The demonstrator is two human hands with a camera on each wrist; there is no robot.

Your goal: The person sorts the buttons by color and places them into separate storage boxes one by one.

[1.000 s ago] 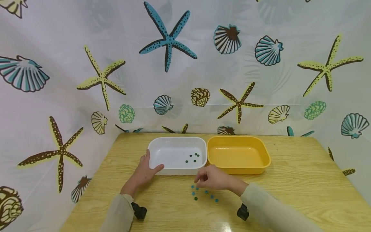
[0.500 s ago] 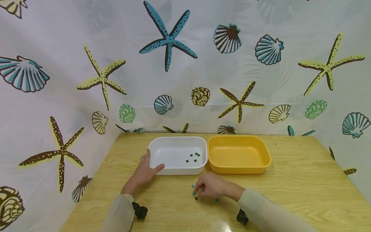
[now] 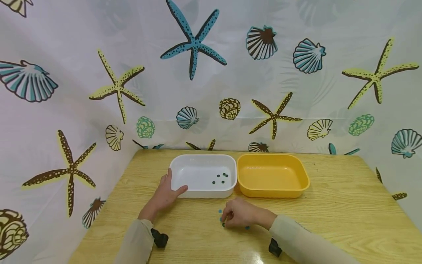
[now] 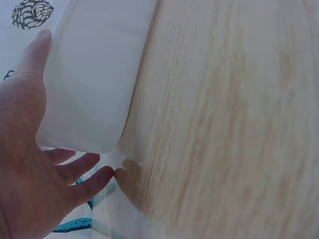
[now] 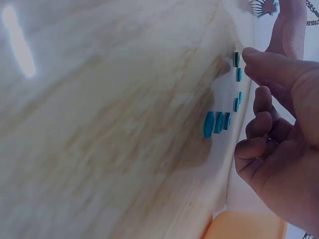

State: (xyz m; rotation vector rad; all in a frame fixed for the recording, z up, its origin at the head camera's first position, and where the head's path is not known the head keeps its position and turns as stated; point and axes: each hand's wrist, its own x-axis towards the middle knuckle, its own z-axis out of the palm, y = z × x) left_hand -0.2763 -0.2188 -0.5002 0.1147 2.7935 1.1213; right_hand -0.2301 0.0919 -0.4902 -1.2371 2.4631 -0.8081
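In the head view my left hand [image 3: 165, 192] rests at the front left corner of a white plastic bin [image 3: 191, 193], thumb along the front and fingers at the left end. Those fingers look loosely spread in the left wrist view. Inside the bin lie several small dark green buttons [image 3: 222, 182]. My right hand [image 3: 240, 212], fingers curled, is down at the table by a single green button [image 5: 236, 59]. A narrow gap shows between that button and the nearest fingertip in the right wrist view. Several blue buttons [image 5: 209, 124] lie beside and under this hand, partly hidden from the head view.
A yellow bin [image 3: 273, 192] stands right of the white one, close against it. Both sit toward the back of a wooden table [image 3: 336, 212]. Behind rises a curtain [image 3: 204, 88] printed with starfish and shells.
My right hand has moved down from near the bins' front to the green button, covering some blue buttons. Over the last half second it barely shifts. The left hand stays at the white bin.
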